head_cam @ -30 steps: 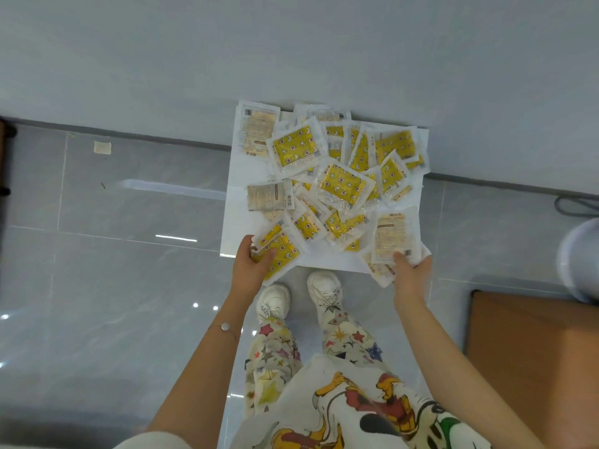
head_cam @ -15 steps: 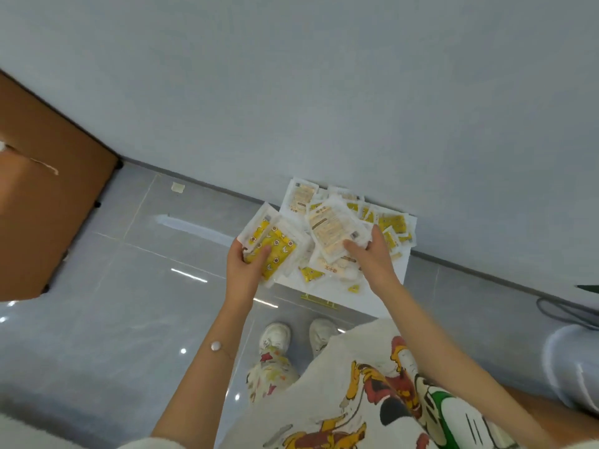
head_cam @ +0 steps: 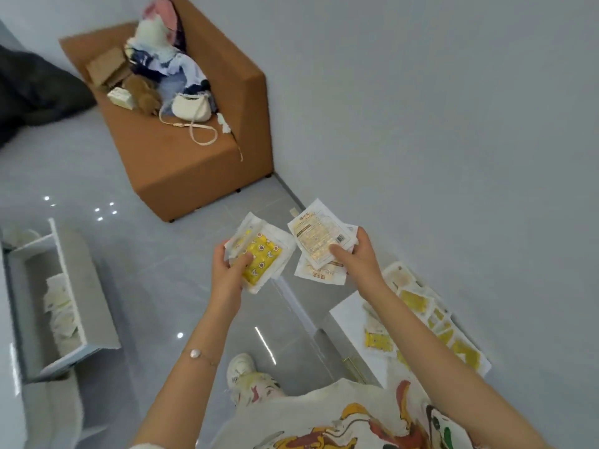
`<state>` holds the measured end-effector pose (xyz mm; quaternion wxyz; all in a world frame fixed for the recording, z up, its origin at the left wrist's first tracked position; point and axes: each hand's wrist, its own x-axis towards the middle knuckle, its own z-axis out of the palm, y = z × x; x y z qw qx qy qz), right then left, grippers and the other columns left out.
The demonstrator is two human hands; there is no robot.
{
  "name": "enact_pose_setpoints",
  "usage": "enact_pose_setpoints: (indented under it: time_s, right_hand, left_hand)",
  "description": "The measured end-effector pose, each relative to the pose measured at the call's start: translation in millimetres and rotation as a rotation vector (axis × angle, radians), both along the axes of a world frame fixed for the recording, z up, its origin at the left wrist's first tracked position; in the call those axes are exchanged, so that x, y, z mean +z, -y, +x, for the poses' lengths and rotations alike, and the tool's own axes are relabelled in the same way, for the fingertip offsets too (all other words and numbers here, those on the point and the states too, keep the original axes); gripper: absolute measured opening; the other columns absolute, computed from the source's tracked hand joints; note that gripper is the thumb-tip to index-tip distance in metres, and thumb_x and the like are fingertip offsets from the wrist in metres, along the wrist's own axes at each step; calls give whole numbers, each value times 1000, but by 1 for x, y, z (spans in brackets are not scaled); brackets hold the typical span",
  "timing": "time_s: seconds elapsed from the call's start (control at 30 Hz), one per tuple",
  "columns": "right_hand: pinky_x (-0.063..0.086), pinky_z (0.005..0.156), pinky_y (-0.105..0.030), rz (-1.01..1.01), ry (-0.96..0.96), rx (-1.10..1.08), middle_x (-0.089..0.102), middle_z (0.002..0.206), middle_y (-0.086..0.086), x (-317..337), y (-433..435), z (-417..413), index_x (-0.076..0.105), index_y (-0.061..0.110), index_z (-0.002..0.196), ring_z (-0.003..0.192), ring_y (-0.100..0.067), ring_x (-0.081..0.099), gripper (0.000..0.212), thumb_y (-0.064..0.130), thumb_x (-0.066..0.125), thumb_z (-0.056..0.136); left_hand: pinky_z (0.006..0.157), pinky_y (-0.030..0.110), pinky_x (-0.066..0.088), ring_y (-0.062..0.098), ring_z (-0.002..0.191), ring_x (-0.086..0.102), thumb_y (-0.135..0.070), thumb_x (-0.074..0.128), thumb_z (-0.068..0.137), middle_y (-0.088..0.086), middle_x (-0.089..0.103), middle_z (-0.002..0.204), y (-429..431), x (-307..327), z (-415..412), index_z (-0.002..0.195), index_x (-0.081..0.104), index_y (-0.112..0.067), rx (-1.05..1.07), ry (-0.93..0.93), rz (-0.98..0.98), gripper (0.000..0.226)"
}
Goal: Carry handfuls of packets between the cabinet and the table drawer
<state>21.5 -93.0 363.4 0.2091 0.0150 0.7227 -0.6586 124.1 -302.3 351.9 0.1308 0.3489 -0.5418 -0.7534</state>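
My left hand (head_cam: 228,270) grips a small stack of white packets, the top one a yellow-patterned packet (head_cam: 261,259), thumb pressed on its face. My right hand (head_cam: 358,259) holds another stack of packets (head_cam: 319,239), printed back side up, with more fanned out underneath. Both hands are raised in front of me over the grey floor. The rest of the packets (head_cam: 421,315) lie spread on a white table (head_cam: 348,315) at the lower right, beside the wall.
A brown sofa (head_cam: 194,157) with clothes, a white handbag (head_cam: 191,106) and small boxes stands against the wall ahead. A white open box (head_cam: 87,286) with several packets inside sits at the left. My shoe (head_cam: 241,371) is on the glossy tiled floor.
Both hands lifted stacks of packets off the white table, and my view swung left, bringing the sofa and the white box into sight. The table now lies at the lower right.
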Motion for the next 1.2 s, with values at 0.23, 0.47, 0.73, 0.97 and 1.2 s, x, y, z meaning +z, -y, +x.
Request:
enact_pose_setpoints:
  time_s: [0.23,0.47,0.73,0.97,1.2]
  right_hand:
    - [59,73,-30,-9,-72,224,65,110,4,20,160,12,48,23,111,98,-13,67,30,5,59,91]
    - [55,60,-21,-5,-31,315,64,105,6,22,287,27,46,21,114,87,-5,67,31,5,60,91]
    - [59,77,-36,-24,-6,521,64,115,0,9,420,34,47,22,117,100,-14,67,35,6,62,90]
    - [57,71,-27,-40,-3,713,65,113,2,-3,509,-2,46,22,119,100,-13,67,35,8,61,91]
    - [58,73,-27,-21,-20,942,62,115,-1,-3,607,-63,47,20,117,101,-13,66,35,4,62,90]
  left_hand:
    - [66,26,56,12,81,70,-7,64,90,-3,67,101,134,14,57,103,54,-35,303,-60,-18,32]
    - [70,26,58,17,96,67,-7,64,89,0,64,114,242,16,103,129,46,-19,443,-67,-53,46]
    - [67,21,57,9,92,67,-5,63,89,-5,63,108,329,11,137,122,46,-25,601,-46,-96,42]
    - [80,33,57,15,102,66,-8,66,88,-1,63,118,389,-9,112,131,45,-23,754,0,-75,50]
    - [83,40,58,20,102,68,-11,68,87,3,64,121,452,-20,63,133,45,-19,959,22,-15,52]
